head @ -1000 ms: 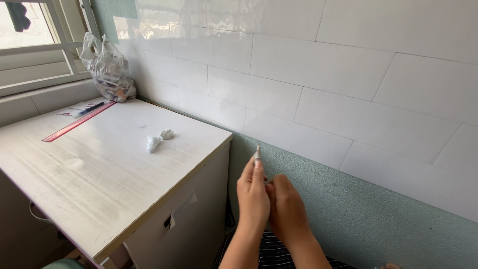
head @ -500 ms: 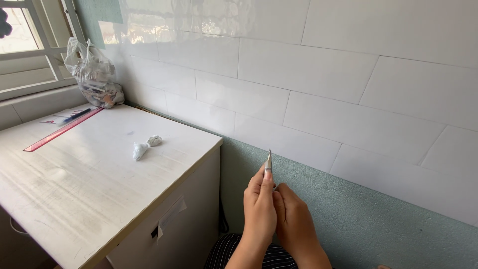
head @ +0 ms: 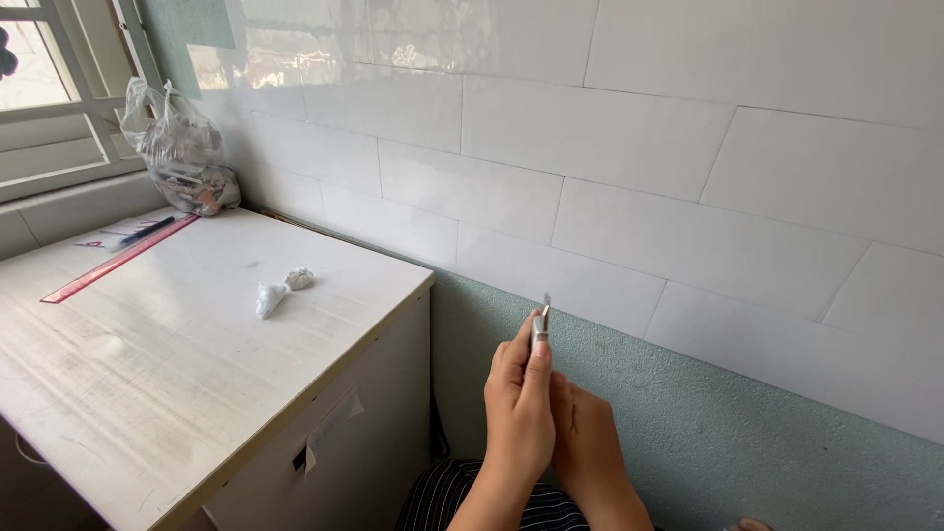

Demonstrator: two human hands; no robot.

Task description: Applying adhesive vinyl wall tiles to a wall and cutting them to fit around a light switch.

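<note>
The left hand (head: 519, 401) is at about 6 o'clock in the view, raised in front of the green lower wall (head: 747, 442). Its fingers are closed around a small grey metal tool (head: 540, 323), which stands upright and shows only its thin tip above the thumb. The right hand (head: 588, 447) is just beside the left one, touching it at the back, at about 5 o'clock. Its fingers are curled together, but I cannot tell if it grips the tool too, because the left hand hides this part.

At 9 o'clock there is a white tabletop (head: 147, 374) on a white cabinet. Two crumpled white paper pieces (head: 279, 291) lie on it, well apart from the hands. At 10 o'clock a long red ruler (head: 118, 260) lies near the far edge, with a dark pen (head: 147, 230) beside it. A clear plastic bag (head: 182, 157) stands in the corner at 11 o'clock, near the window frame (head: 59, 118). White tiles (head: 610, 147) cover the upper wall.
</note>
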